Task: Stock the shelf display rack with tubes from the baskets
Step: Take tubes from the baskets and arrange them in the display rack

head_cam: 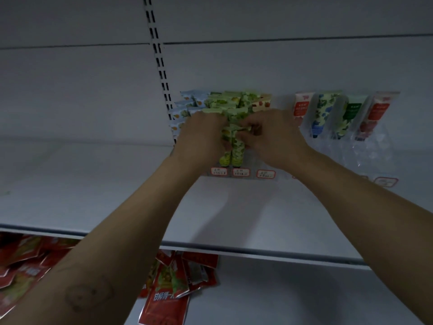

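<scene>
1. Centre of the frame: 2 bare arms reach up to a clear display rack [252, 166] standing on a white shelf [93, 195].
2. The right hand [269, 139] has its fingers curled and pinches the flat crimped end of a green leaf-print tube [237, 146], which stands cap-down in the rack.
3. The left hand [203, 137] lies against the same cluster, next to a yellow-green tube [224, 158]. Its fingers are hidden behind the back of the hand, so I cannot tell whether it grips anything.
4. Just above the hands, stacked tubes [225, 102] in blue, green and orange fruit prints fill the rear of the rack.
5. 3 red-bordered price tags [240, 172] line the rack's front edge; their writing is too small to read.
6. Right of centre, upright tubes [321, 116] stand in a row of 4: red, blue floral, green, red. Their labels are blurred.
7. Lower centre, red packets [164, 299] lie on the shelf below; 1 seems to read "甘师傅".
</scene>
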`<state>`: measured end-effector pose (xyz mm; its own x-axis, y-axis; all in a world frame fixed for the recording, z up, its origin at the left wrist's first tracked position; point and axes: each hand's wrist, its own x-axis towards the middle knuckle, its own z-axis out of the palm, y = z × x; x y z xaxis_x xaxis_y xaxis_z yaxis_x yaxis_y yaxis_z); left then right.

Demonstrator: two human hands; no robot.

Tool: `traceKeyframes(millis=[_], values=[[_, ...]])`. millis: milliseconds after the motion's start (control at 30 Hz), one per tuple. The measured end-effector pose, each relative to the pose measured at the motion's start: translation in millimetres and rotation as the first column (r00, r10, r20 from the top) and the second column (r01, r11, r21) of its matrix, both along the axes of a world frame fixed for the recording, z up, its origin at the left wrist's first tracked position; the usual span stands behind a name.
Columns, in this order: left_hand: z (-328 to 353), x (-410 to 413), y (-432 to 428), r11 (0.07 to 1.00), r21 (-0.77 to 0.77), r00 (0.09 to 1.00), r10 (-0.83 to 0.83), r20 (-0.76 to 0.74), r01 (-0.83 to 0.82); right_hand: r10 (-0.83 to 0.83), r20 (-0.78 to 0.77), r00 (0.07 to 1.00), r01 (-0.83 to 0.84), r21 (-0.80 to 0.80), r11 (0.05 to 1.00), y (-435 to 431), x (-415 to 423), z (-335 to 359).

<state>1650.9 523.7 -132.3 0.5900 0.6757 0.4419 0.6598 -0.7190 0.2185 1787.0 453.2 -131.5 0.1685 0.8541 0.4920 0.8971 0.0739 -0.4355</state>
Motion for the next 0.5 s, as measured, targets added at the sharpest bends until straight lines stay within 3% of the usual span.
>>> traceKeyframes(millis=[367,500], values=[[0.5,-5.9,-0.1,0.993,-0.115,0.999,0.023,0.047,-0.017,-0.003,0.074,0.997,0.008,-0.07,0.998,-1.8,-5.3,15.1],[-0.9,-4.7,-0.5,0.988,-0.147,0.998,0.043,0.048,-0.035,-0.02,0.003,1.0,0.02,-0.053,0.998,0.7,-3.9,4.3]])
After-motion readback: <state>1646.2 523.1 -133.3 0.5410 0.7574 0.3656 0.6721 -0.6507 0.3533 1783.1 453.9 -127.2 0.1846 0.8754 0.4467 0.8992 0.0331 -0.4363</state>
